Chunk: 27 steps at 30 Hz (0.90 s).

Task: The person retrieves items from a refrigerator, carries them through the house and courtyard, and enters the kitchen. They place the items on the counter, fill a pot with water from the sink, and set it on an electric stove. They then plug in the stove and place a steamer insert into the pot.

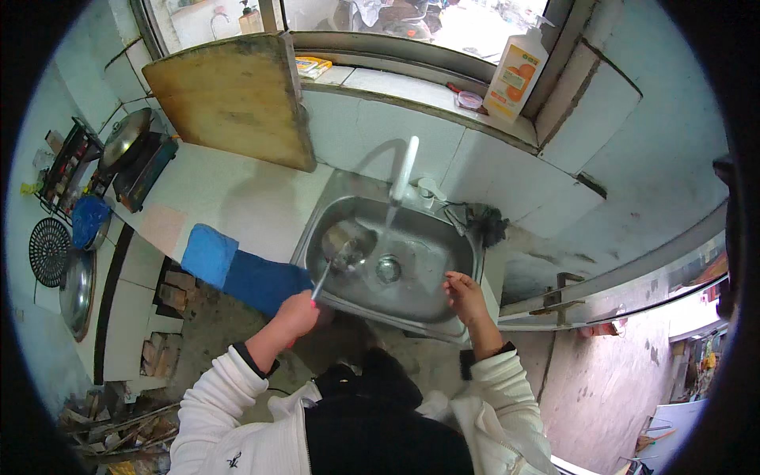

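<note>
My left hand (pixel 297 316) grips the handle of a metal ladle (pixel 321 285); a bit of red shows at its grip. The ladle's head lies in the left part of a stainless steel sink (pixel 404 325), wet and partly blurred, so its exact shape is unclear. Water (pixel 390 217) runs from a white faucet (pixel 406 166) into the basin, right of the ladle. Above the sink's right side, my right hand (pixel 467 298) has loosely bent fingers and no visible object in it. The drain strainer (pixel 389 268) shows in the basin floor.
Blue cloths (pixel 261 279) hang over the counter's front edge. A large wooden cutting board (pixel 231 98) leans at the window. Dark scrubbing material (pixel 487 224) sits at the sink's right corner. A pump bottle (pixel 515 74) stands on the sill. A lidded pan (pixel 126 139) rests on a stove leftward.
</note>
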Each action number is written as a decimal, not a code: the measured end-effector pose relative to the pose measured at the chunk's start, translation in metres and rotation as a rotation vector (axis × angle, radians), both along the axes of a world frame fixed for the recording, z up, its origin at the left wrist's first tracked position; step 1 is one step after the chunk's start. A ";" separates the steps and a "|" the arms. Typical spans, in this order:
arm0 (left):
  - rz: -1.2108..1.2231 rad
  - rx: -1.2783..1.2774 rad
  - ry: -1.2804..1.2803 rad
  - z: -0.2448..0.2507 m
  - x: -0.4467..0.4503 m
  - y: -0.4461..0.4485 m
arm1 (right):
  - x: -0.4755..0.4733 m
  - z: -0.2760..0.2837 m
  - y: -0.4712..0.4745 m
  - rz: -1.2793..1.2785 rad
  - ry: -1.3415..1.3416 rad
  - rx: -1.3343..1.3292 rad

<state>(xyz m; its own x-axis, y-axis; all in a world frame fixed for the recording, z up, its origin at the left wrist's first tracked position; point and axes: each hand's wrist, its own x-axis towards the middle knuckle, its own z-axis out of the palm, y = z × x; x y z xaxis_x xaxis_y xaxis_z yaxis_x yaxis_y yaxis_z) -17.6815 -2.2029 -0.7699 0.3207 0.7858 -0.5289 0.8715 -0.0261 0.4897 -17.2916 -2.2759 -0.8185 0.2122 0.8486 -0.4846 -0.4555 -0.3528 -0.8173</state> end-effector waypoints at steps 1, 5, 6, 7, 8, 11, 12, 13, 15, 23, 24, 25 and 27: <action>-0.070 0.247 0.124 -0.003 -0.002 -0.001 | -0.001 0.001 0.000 0.028 -0.019 0.019; -0.096 0.665 0.329 -0.004 -0.010 -0.007 | -0.005 0.002 0.006 0.108 -0.156 0.009; -0.030 0.633 0.302 -0.002 -0.012 -0.007 | -0.005 0.003 0.009 0.139 -0.239 -0.002; -0.036 0.628 0.237 0.001 -0.014 -0.007 | -0.004 0.003 0.012 0.172 -0.321 -0.012; -0.053 0.649 0.152 0.005 -0.016 -0.006 | -0.004 0.003 0.015 0.207 -0.447 0.023; 0.232 -0.015 -0.250 0.016 -0.020 -0.001 | 0.001 0.003 0.030 0.259 -0.704 0.015; 0.377 -0.335 -0.441 0.018 -0.020 0.000 | 0.003 0.003 0.036 0.265 -0.731 0.048; 0.436 -0.501 -0.528 0.019 -0.021 0.000 | 0.005 0.003 0.043 0.266 -0.751 0.069; 0.588 -0.776 -0.775 0.020 -0.020 -0.004 | 0.009 0.004 0.060 0.250 -0.745 0.089; 0.616 -1.068 -0.928 0.027 -0.013 -0.027 | 0.021 0.009 0.134 0.227 -1.044 0.250; 0.609 -1.053 -0.925 0.029 -0.011 -0.028 | 0.022 0.009 0.141 0.215 -1.260 0.330; 0.612 -1.041 -0.932 0.031 -0.010 -0.029 | 0.023 0.009 0.147 0.230 -1.465 0.340; 0.620 -1.011 -0.931 0.035 -0.008 -0.032 | 0.026 0.011 0.155 0.229 -1.583 0.476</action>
<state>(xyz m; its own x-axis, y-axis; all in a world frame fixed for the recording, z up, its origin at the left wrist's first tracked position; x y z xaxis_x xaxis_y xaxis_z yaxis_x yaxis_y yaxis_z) -17.6894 -2.2349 -0.7353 0.6001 0.3579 -0.7154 -0.0055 0.8961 0.4437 -17.2661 -2.1205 -0.8073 0.0666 0.9282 0.3661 0.8932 0.1080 -0.4364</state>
